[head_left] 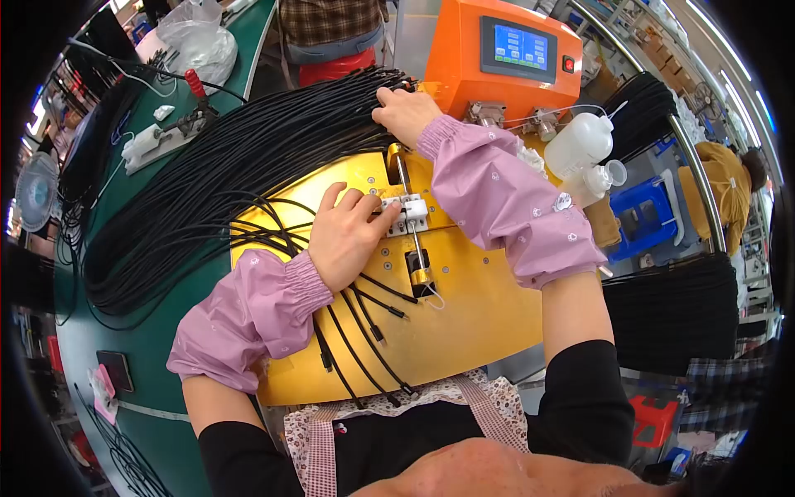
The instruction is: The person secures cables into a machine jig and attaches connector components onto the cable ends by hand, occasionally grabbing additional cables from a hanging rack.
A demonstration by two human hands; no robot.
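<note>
No words or numbers can be read here. The blue screen (520,48) on the orange box (505,93) shows tiny marks, too small to make out.

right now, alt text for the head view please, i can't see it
A person's left hand is at a small white fixture on a gold plate, while the right hand is at the ends of a bundle of black cables. An orange machine with a lit screen stands beyond.

Green table (161,352), blue stool (639,222), red seat (338,68), bright strip lights (717,35) overhead.
</note>
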